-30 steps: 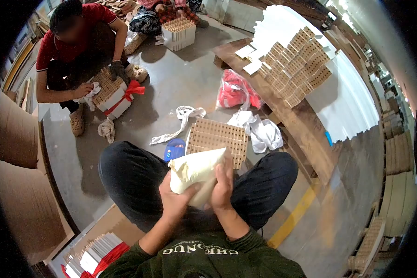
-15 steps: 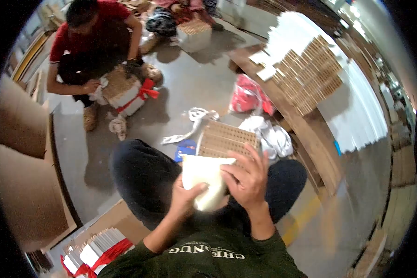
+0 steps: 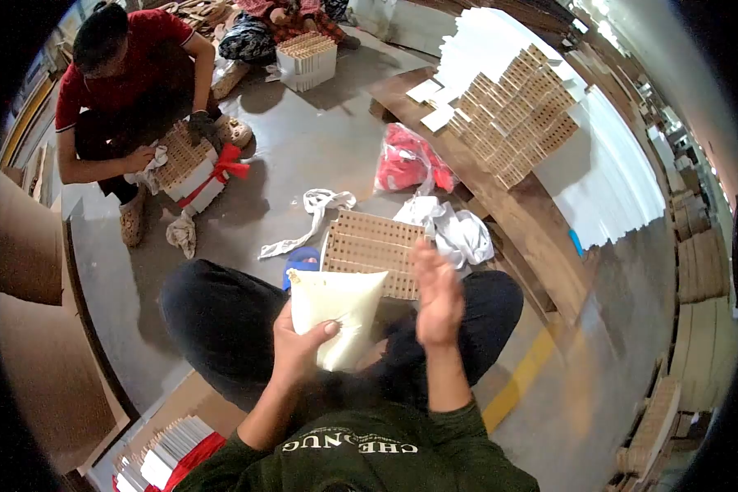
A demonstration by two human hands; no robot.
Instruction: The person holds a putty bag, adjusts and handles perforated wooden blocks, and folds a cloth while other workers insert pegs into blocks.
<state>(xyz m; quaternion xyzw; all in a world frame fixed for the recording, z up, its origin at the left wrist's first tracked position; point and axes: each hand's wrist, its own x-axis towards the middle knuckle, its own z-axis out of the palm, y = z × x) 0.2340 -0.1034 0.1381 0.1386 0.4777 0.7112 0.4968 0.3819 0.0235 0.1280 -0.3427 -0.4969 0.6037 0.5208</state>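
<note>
My left hand [image 3: 297, 348] grips a plump, pale cream plastic bag [image 3: 340, 303] by its lower left side, thumb pressed on its front. Yellowish bits show at the bag's upper left corner. Apart from the bag, my right hand [image 3: 437, 297] is raised to its right, fingers stretched up and somewhat blurred, holding nothing. Just beyond the bag, a block of brown strips with rows of holes [image 3: 377, 238] lies between my knees. White cloth [image 3: 459, 234] is heaped at the block's right, and a blue slipper [image 3: 303, 264] is at its left.
At the left, a person in a red shirt [image 3: 152, 61] handles a block tied with red cloth [image 3: 213, 176]. A clear bag of red cloth [image 3: 410, 160] lies ahead. Stacked hole-patterned strips [image 3: 517, 115] rest on white panels [image 3: 611, 180] at right. Another red-tied bundle [image 3: 172, 455] sits lower left.
My right hand has let go of the bag and moved away to the right. The bag stays in my left hand, now more fully visible. The whole view has shifted slightly.
</note>
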